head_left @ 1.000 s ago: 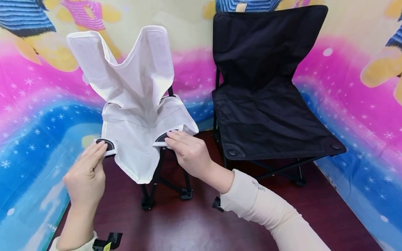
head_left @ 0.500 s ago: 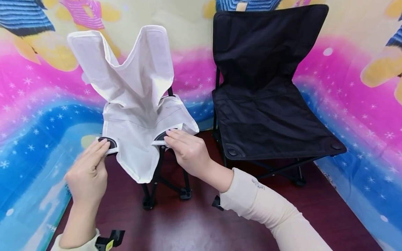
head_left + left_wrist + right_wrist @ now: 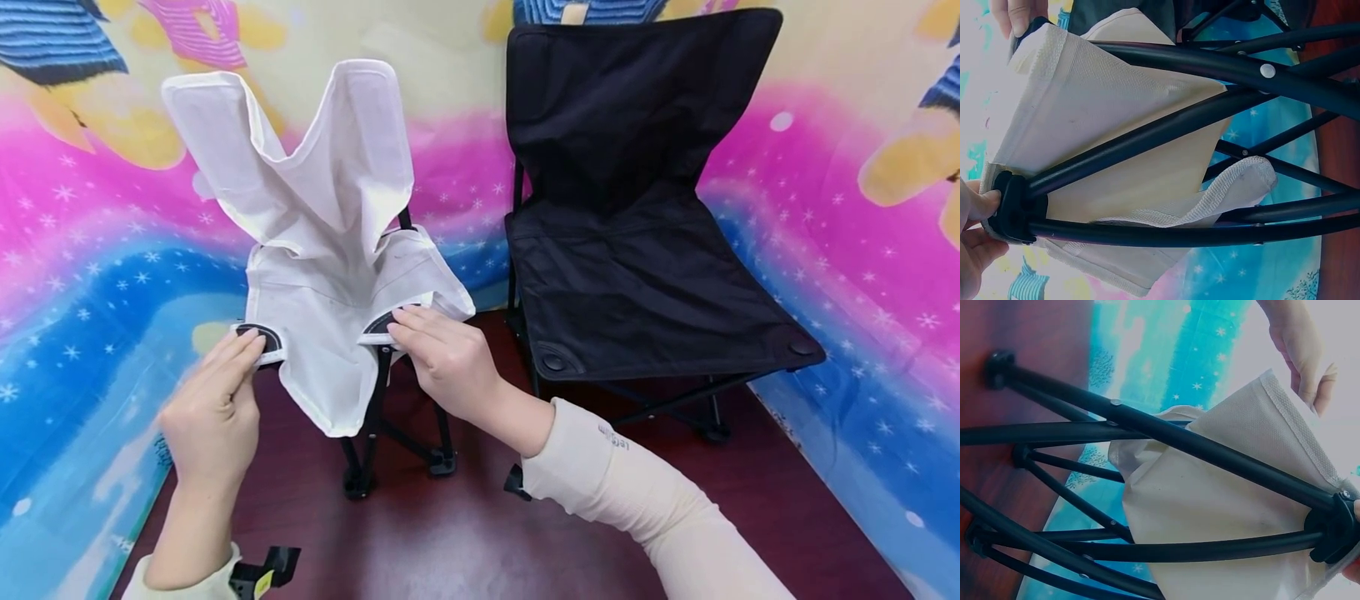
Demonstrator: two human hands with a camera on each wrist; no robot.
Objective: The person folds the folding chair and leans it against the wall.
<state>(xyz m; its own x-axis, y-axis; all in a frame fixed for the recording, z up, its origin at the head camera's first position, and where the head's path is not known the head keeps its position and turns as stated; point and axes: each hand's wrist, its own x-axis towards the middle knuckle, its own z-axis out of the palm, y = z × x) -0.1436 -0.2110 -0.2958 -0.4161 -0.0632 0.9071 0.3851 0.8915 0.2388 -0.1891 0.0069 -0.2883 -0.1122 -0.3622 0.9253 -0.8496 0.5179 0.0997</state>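
Observation:
A white folding chair (image 3: 322, 308) stands partly folded at left in the head view, its fabric back creased into a V and the seat sagging between its front corners. My left hand (image 3: 213, 408) pinches the left front corner, fingers on the black corner patch. In the left wrist view its thumb (image 3: 988, 201) presses near the black plastic joint (image 3: 1013, 206) where two tubes meet. My right hand (image 3: 450, 358) pinches the right front corner in the same manner. The right wrist view shows that corner's joint (image 3: 1333, 528), with only the edge of the hand visible.
A black folding chair (image 3: 622, 283) stands fully spread to the right, close to the white one. Both stand on a dark red glossy surface (image 3: 450, 542). Behind and beside them hangs a colourful printed cloth (image 3: 82, 275).
Both hands have shifted slightly toward each other, bringing the white chair's front corners a little closer together. The grip of each hand looks the same, and the black chair stays put.

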